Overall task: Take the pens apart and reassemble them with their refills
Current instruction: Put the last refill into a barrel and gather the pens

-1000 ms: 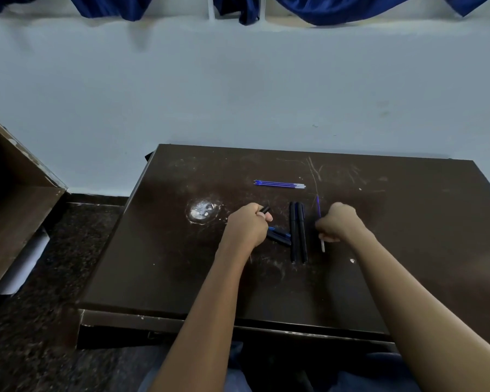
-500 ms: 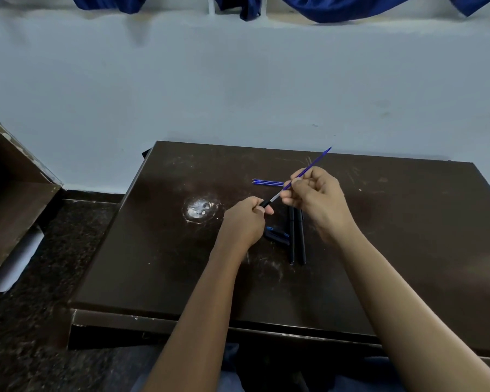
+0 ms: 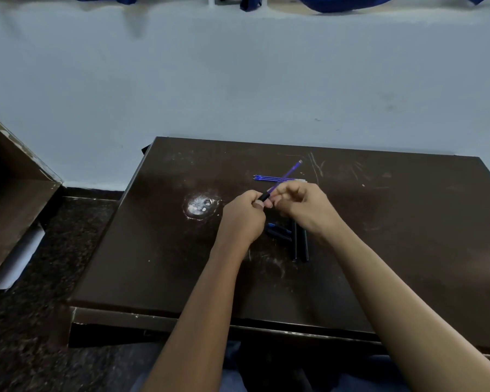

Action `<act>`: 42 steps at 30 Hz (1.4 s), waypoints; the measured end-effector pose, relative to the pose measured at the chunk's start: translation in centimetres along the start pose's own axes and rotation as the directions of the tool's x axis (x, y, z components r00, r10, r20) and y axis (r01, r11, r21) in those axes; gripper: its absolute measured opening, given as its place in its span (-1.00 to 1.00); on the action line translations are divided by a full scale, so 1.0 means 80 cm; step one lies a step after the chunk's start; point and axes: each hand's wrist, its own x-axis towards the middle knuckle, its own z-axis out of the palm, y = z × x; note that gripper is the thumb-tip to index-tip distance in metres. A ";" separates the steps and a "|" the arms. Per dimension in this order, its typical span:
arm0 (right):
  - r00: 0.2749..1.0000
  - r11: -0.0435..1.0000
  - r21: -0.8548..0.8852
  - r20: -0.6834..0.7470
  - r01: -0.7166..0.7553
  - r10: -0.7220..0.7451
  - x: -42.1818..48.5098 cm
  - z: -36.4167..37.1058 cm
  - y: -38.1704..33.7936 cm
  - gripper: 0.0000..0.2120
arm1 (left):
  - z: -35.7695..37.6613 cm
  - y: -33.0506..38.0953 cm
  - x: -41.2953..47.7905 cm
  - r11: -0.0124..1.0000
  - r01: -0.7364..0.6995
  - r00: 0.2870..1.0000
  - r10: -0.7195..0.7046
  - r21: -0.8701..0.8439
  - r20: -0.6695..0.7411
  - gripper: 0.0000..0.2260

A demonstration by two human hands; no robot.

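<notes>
A blue refill [image 3: 288, 173] slants up and away above the table. Its lower end meets the mouth of a black pen barrel [image 3: 264, 197]; how far in it sits is hard to tell. The left hand [image 3: 242, 220] is curled round the barrel, and the right hand [image 3: 304, 206] pinches the refill just above it. Spare refills [image 3: 263, 178] lie side by side beyond the hands. Two black pens [image 3: 294, 247] and short blue-tipped pen pieces [image 3: 279, 230] lie beneath the right wrist. The dark brown tabletop [image 3: 153, 250] is scratched, with a whitish worn patch [image 3: 200, 206]. It stands against a pale wall [image 3: 238, 80], over a dark speckled floor [image 3: 34, 321].
</notes>
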 end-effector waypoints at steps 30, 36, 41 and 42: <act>0.948 0.769 0.631 -0.177 -0.098 0.266 0.012 -0.033 -0.024 -0.88 | -0.002 0.002 -0.001 1.000 0.017 0.999 -0.018 -0.003 -0.035 -0.75; 0.953 0.740 0.670 -0.183 -0.057 0.240 0.009 -0.045 -0.029 -0.88 | -0.001 0.003 -0.002 1.000 0.011 1.000 -0.011 -0.001 -0.029 -0.74; 0.964 0.740 0.671 -0.165 -0.046 0.210 0.009 -0.042 -0.031 -0.87 | -0.002 0.003 -0.002 1.000 0.018 0.999 -0.017 0.013 -0.030 -0.75; 0.966 0.744 0.667 -0.162 -0.044 0.203 0.009 -0.040 -0.032 -0.87 | -0.002 0.003 -0.002 1.000 0.018 0.999 -0.018 0.016 -0.030 -0.75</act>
